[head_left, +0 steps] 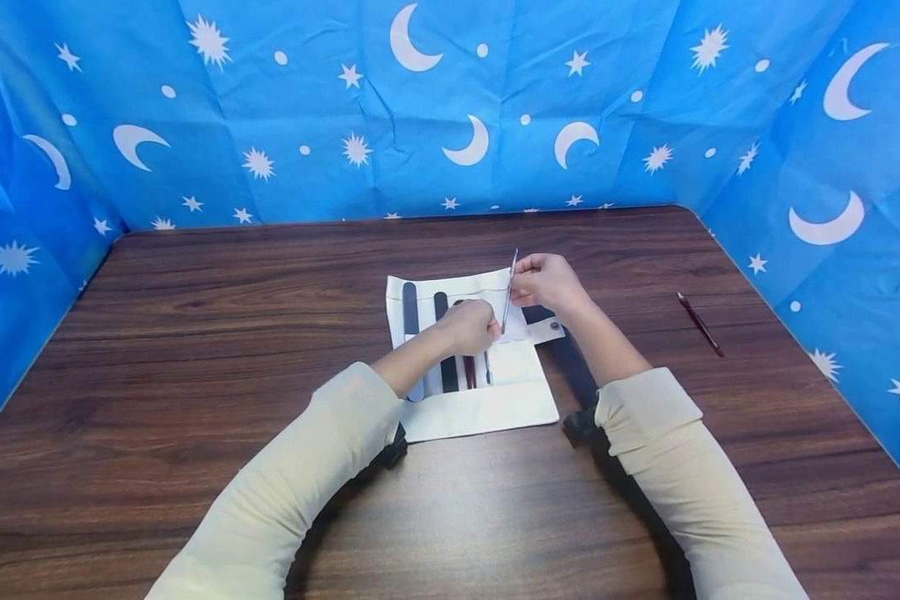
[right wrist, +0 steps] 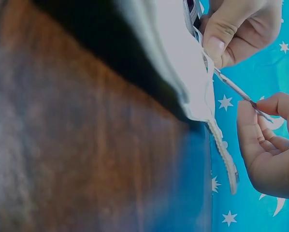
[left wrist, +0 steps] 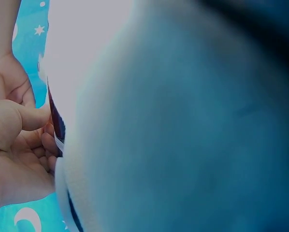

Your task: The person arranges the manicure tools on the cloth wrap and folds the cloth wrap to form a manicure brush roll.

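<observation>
A white fabric case (head_left: 506, 408) lies unfolded on the table, with a grey file (head_left: 410, 310), a black file (head_left: 449, 375) and slimmer tools held in a row. My right hand (head_left: 547, 283) pinches a thin metal tool (head_left: 509, 292) between thumb and fingertips, tilted above the case's right part. My left hand (head_left: 471, 327) is over the middle of the case; in the right wrist view the left hand (right wrist: 241, 31) pinches the case's fabric (right wrist: 183, 58) by the tool's lower end (right wrist: 226, 81). The left wrist view is mostly blocked by pale blur.
A dark red slim tool (head_left: 700, 325) lies on the brown table (head_left: 195, 350) to the right. From the case's right side extends a strap with a snap (head_left: 546, 330). Blue cloth (head_left: 307, 100) with moons and stars hangs behind and beside the table.
</observation>
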Demonstrator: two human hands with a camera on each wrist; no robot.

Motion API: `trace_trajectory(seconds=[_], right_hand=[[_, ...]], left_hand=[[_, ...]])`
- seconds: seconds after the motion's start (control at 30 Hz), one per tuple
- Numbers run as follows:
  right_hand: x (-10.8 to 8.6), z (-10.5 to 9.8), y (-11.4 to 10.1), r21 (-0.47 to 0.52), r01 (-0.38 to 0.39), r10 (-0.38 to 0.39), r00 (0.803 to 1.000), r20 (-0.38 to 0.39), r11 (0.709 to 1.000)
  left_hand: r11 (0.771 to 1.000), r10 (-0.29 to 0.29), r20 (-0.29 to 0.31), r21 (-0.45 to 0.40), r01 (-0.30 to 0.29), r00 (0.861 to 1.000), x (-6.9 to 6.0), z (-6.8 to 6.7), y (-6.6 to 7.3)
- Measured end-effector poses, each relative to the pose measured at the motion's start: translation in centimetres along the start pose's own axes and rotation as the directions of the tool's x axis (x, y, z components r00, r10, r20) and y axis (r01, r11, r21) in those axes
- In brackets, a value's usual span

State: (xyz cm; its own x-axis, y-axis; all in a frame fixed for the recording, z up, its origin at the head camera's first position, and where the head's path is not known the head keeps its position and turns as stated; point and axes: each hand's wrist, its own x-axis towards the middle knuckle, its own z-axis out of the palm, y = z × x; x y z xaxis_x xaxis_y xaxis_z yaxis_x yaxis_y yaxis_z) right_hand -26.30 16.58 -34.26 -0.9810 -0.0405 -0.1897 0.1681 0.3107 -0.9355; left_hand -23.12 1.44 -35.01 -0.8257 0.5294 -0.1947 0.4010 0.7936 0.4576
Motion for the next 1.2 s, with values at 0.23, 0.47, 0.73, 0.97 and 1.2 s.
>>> trace_trajectory(seconds=[0.23,0.47,0.73,0.97,1.2], right_hand=[[-0.22,0.21,0.15,-0.095,-0.046,0.054,0.995,0.086,0.994],[-0.65,0.23,0.27,-0.152,-0.055,0.083,0.979,0.188,0.987],[-0.86,0.05,0.43,-0.11,-0.078,0.105,0.957,0.271,0.991],[-0.87,0.03,0.65,-0.077,-0.077,0.097,0.945,0.312,0.994],[-0.9,0.38,0.48,-0.093,-0.098,0.12,0.958,0.26,0.991]], left_hand=[[1.0,0.008,0.001,-0.004,-0.008,1.0,-0.05,0.03,-0.02],[0.999,0.038,-0.014,0.021,-0.038,0.999,-0.08,0.01,-0.03],[1.0,0.018,-0.012,0.023,-0.018,1.0,-0.07,0.0,0.08],[0.999,0.01,-0.016,0.044,-0.01,1.0,0.01,0.06,0.17],[0.999,0.017,-0.01,0.042,-0.016,1.0,-0.08,0.04,0.22]])
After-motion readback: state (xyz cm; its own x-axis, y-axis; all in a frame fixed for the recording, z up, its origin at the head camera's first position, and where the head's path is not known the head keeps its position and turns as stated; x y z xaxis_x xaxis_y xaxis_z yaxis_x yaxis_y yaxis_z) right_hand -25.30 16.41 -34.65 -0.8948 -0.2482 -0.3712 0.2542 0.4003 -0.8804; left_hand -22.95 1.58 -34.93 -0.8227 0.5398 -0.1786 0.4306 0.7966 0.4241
